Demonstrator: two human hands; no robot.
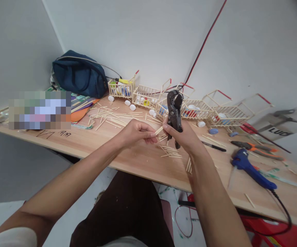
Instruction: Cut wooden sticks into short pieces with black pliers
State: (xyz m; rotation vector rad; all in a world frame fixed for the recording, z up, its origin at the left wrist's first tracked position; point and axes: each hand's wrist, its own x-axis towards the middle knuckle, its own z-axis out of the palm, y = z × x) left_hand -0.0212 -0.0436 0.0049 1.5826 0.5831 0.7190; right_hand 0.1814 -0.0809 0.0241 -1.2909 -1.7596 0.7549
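Above the middle of the desk, my left hand pinches short wooden sticks between thumb and fingertips. Wrapped round a black hand cutter is my right hand; the cutter's curved jaws point up. My right thumb lies close to the far end of the pinched sticks; whether it touches them I cannot tell. A small pile of cut sticks lies on the desk below the hands. More sticks are scattered behind my left hand.
Several miniature stick-built carts with white wheels line the wall. A dark blue bag stands at the back left. On the right lie a blue glue gun, orange-handled pliers and a black pen. The wooden desk ends before my lap.
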